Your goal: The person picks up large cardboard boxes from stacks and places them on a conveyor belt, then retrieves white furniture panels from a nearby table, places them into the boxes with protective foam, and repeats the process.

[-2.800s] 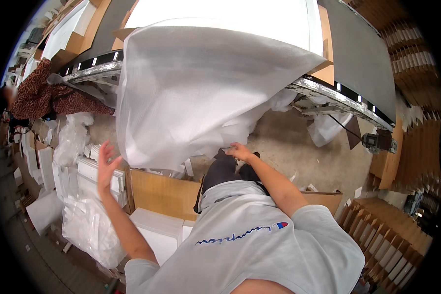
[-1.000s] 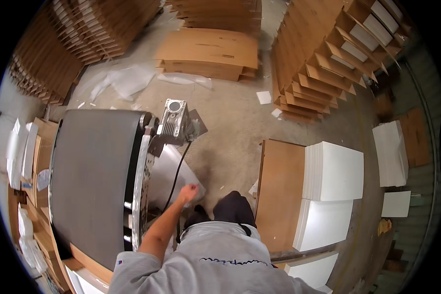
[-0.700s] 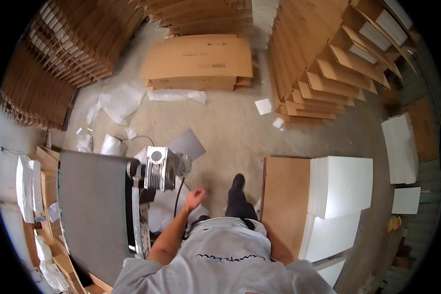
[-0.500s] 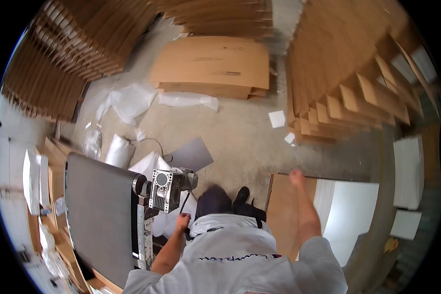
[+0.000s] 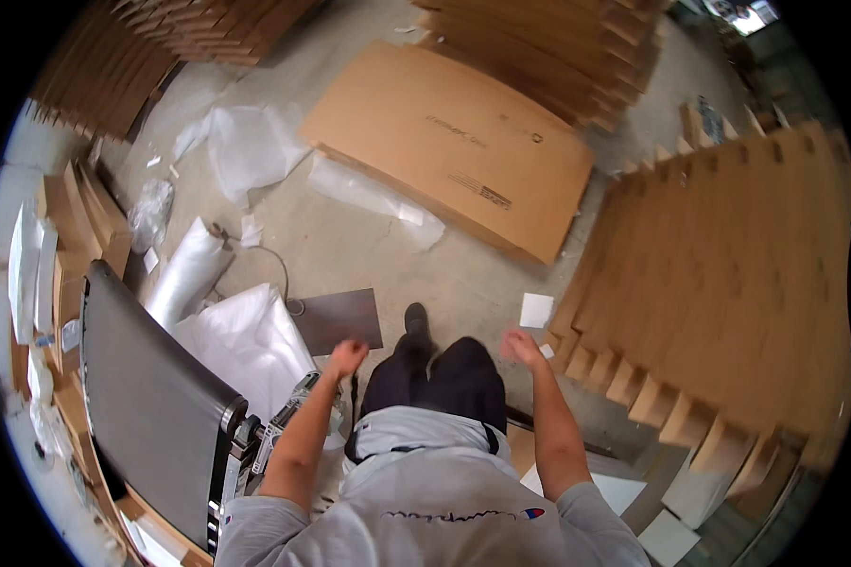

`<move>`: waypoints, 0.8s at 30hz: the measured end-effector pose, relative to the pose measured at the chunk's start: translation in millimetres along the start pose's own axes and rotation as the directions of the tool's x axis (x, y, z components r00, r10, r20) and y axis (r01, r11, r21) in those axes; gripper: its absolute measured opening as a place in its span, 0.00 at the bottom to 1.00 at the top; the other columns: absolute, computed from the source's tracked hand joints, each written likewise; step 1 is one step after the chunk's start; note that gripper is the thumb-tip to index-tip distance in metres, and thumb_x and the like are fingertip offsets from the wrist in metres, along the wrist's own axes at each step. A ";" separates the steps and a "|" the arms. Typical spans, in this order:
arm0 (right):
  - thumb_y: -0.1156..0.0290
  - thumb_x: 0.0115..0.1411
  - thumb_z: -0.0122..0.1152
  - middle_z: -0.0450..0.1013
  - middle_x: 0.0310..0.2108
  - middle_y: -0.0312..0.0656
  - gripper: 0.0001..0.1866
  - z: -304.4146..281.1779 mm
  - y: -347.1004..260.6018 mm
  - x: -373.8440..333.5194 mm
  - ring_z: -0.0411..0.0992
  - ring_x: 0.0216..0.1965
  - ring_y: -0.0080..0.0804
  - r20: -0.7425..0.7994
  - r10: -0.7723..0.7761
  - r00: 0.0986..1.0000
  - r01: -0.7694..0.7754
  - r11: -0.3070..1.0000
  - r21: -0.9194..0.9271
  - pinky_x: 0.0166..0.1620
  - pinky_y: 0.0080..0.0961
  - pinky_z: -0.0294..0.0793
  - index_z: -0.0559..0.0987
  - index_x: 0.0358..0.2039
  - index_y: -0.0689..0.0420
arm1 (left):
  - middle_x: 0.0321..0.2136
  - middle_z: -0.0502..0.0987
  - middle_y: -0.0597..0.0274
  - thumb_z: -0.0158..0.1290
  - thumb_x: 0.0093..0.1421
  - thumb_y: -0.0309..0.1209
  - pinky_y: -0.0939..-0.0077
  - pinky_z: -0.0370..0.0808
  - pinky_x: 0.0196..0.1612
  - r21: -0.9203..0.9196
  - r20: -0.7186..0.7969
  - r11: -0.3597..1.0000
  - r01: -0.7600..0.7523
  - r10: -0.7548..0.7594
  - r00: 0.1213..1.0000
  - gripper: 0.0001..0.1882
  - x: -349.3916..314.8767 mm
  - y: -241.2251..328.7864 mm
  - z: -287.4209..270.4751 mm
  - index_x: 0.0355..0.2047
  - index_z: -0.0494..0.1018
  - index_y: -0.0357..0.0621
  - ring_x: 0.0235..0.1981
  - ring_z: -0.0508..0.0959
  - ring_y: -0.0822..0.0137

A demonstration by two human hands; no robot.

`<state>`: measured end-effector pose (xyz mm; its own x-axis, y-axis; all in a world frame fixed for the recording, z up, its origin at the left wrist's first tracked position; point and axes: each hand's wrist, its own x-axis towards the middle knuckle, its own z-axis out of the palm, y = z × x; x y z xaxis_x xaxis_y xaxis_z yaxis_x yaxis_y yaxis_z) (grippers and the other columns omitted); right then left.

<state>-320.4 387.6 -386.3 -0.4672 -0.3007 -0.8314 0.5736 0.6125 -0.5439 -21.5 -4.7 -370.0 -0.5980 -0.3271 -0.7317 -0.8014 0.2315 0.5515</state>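
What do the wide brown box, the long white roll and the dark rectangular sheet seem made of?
Wide brown box: probably cardboard, matt; tan faces with printed marks suggest it.
Long white roll: likely plastic film or thin foam, softly sheened, from its smooth rolled shape.
Dark rectangular sheet: stiff-looking, flat, with faint sheen; plastic, metal or coated board, I can't tell.

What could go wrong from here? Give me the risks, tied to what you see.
1. Slipping: the dark flat sheet lies on the floor beside a shoe, below the left hand; it might slide if stepped on.
2. Tripping: a thin cable curves across the floor by that sheet and could catch a foot.
3. Losing footing: loose white film lies along the large carton and may be slippery underfoot.
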 end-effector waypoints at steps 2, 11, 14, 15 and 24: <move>0.59 0.61 0.53 0.76 0.33 0.43 0.16 7.2 -17.5 17.2 0.76 0.33 0.33 0.033 0.213 0.976 -0.211 0.975 -0.063 0.34 0.31 0.75 0.73 0.45 0.54 | 0.32 0.79 0.49 0.50 0.60 0.42 0.67 0.75 0.40 -0.133 -0.239 0.990 -0.046 0.012 0.971 0.19 40.9 89.0 -71.3 0.40 0.74 0.37 0.34 0.80 0.56; 0.38 0.56 0.53 0.59 0.58 0.43 0.42 -60.6 7.3 303.2 0.64 0.46 0.38 -0.236 0.440 0.866 -0.133 0.659 0.740 0.47 0.46 0.67 0.52 0.65 0.40 | 0.34 0.78 0.57 0.53 0.59 0.47 0.77 0.71 0.28 -0.508 -0.305 0.858 0.074 -0.259 0.916 0.27 365.5 86.6 -232.0 0.49 0.68 0.35 0.32 0.77 0.70; 0.30 0.53 0.47 0.50 0.65 0.39 0.47 -75.7 -38.4 402.2 0.54 0.61 0.38 -0.407 0.574 0.711 -0.070 0.633 0.771 0.58 0.48 0.56 0.49 0.66 0.42 | 0.38 0.76 0.49 0.56 0.54 0.56 0.74 0.72 0.28 -0.399 -0.355 0.877 0.268 -0.417 0.837 0.44 492.7 41.1 -250.7 0.58 0.58 0.32 0.33 0.77 0.65; 0.30 0.54 0.46 0.54 0.63 0.37 0.45 -69.5 -36.0 411.3 0.56 0.58 0.36 -0.419 0.578 0.700 -0.036 0.615 0.788 0.58 0.44 0.57 0.53 0.65 0.43 | 0.40 0.75 0.47 0.56 0.53 0.57 0.72 0.73 0.30 -0.429 -0.407 0.871 0.242 -0.425 0.809 0.46 527.1 32.8 -251.1 0.58 0.57 0.31 0.36 0.77 0.64; 0.38 0.58 0.46 0.63 0.56 0.29 0.32 -55.9 -54.1 444.6 0.61 0.53 0.24 -0.523 0.428 0.737 0.208 0.592 0.779 0.52 0.26 0.64 0.68 0.55 0.45 | 0.44 0.74 0.48 0.63 0.55 0.38 0.68 0.75 0.43 -0.651 -0.647 0.659 -0.377 -0.222 0.729 0.31 679.5 42.0 -312.4 0.51 0.65 0.30 0.44 0.76 0.62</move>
<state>-596.7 261.7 -720.1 -0.4504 0.4226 -0.7864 0.7662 -0.2693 -0.5835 -458.1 -503.5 -718.9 -0.2507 -0.8829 -0.3969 -0.2953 -0.3208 0.9000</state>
